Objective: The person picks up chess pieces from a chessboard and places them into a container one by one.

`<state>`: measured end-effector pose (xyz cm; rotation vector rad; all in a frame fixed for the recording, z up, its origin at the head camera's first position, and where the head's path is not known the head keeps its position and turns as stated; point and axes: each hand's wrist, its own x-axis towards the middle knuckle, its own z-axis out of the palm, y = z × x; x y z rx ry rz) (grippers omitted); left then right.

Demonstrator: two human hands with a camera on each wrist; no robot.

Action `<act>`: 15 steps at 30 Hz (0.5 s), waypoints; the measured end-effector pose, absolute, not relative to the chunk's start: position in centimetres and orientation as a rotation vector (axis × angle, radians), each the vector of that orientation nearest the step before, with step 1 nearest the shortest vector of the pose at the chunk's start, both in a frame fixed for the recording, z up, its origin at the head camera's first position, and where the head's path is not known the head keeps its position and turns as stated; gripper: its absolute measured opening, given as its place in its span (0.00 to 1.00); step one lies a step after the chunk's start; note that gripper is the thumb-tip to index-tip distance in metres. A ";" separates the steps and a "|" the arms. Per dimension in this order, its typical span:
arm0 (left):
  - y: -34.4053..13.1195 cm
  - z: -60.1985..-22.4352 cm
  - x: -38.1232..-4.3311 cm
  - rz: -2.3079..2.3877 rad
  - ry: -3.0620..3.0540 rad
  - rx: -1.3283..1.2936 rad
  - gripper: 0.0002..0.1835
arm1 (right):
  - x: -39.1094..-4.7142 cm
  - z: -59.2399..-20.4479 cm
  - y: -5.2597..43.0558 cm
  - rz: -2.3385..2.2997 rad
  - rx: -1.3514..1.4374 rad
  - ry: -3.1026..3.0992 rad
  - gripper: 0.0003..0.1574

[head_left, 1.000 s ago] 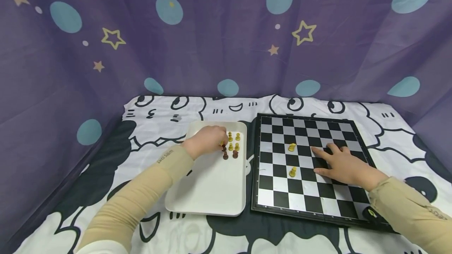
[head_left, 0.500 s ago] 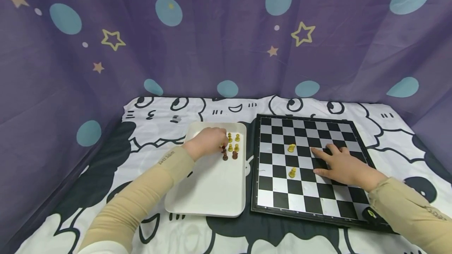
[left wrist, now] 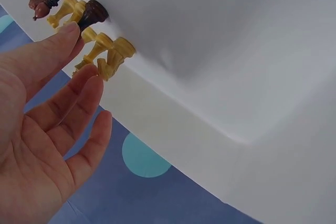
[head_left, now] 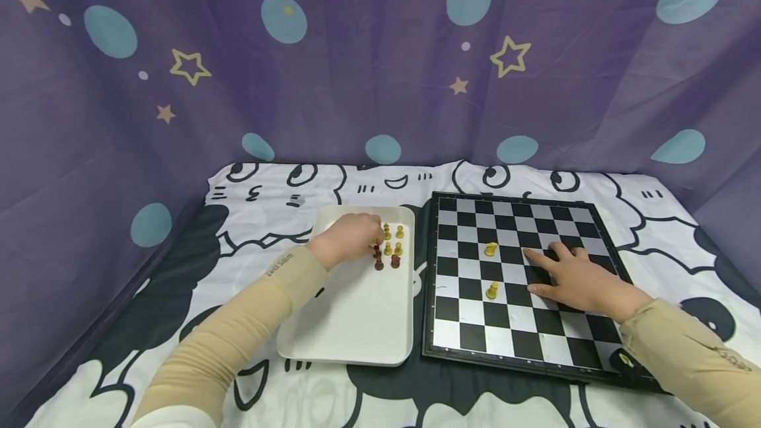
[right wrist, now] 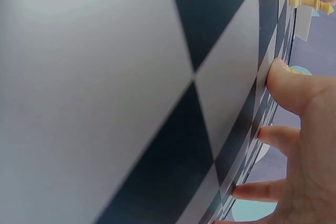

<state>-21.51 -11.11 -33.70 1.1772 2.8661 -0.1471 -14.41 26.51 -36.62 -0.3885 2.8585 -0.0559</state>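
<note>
Over the white tray (head_left: 351,322), my left hand (head_left: 351,238) pinches a dark brown chess piece (left wrist: 93,13) between thumb and fingers; the thumb covers part of it, so its kind is hard to tell. Beside those fingertips stand several yellow chess pieces (head_left: 399,248) and a few brown ones, including a brown chess piece (head_left: 395,261) with a broad top. My right hand (head_left: 585,286) rests on the black-and-white chessboard (head_left: 470,335) with its fingers spread, holding nothing. To the left of it, a yellow chess piece (head_left: 490,249) and another yellow piece (head_left: 492,290) stand on the squares.
Tray and board lie side by side on a cartoon-printed cloth (head_left: 297,395). A purple curtain (head_left: 380,71) with stars hangs behind. By the board's near right corner, a dark round thing (head_left: 625,360) with a yellow-green mark sits partly under the right sleeve.
Both hands stay almost where they were. My left fingers remain at the same dark brown piece in the tray, and no chess piece has visibly shifted. The head view has tilted very slightly.
</note>
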 end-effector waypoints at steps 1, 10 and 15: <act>-11.1 -33.7 -21.5 -0.144 2.867 1.172 0.04 | -14.4 -36.6 26.5 -0.056 -0.389 2.858 0.51; -11.3 -33.0 -21.4 -0.082 2.886 1.120 0.10 | -14.3 -36.6 26.5 -0.076 -0.394 2.851 0.52; -11.0 -32.1 -21.4 -0.014 2.906 1.156 0.10 | -14.4 -36.6 26.5 -0.077 -0.392 2.850 0.51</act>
